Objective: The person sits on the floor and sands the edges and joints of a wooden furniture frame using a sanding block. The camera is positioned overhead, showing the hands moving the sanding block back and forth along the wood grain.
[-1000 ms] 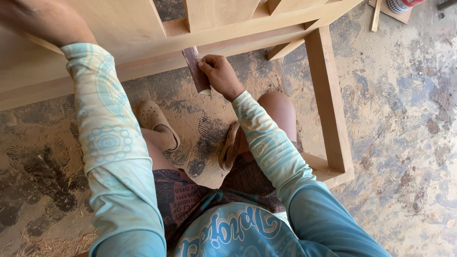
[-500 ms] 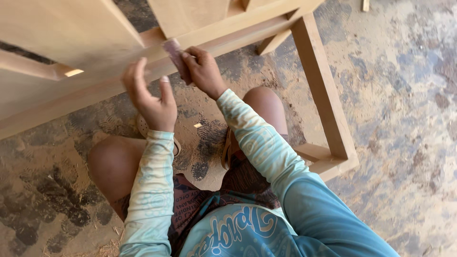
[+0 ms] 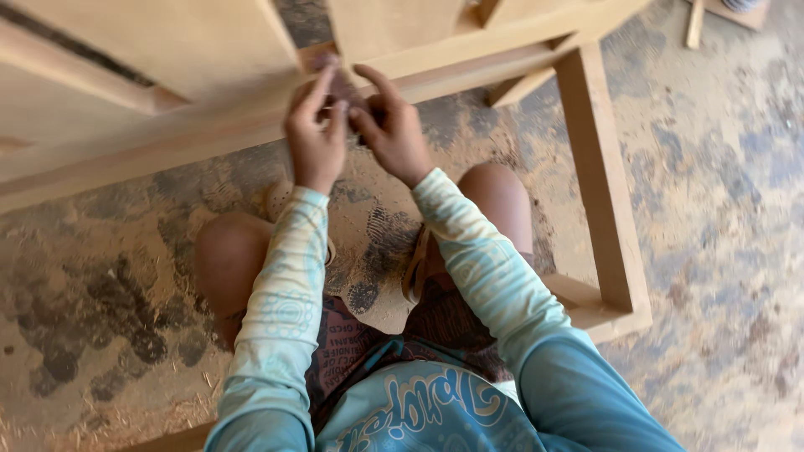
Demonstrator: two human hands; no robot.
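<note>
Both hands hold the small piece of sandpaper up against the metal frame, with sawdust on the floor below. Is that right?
Not quite: the frame is bare wood, not metal, as the head view shows. The rest stands: the left hand and right hand meet on the small brownish sandpaper at the frame's rail, above the sawdust-strewn floor.

We see a dusty grey-brown concrete floor, mottled with dark stains and a fine coat of pale sawdust. A shoe print shows in the dust between our knees. Standing on the floor is a pale unfinished wooden furniture frame, its leg running down to a low cross rail. A short wooden offcut lies on the floor near the top right corner.
</note>
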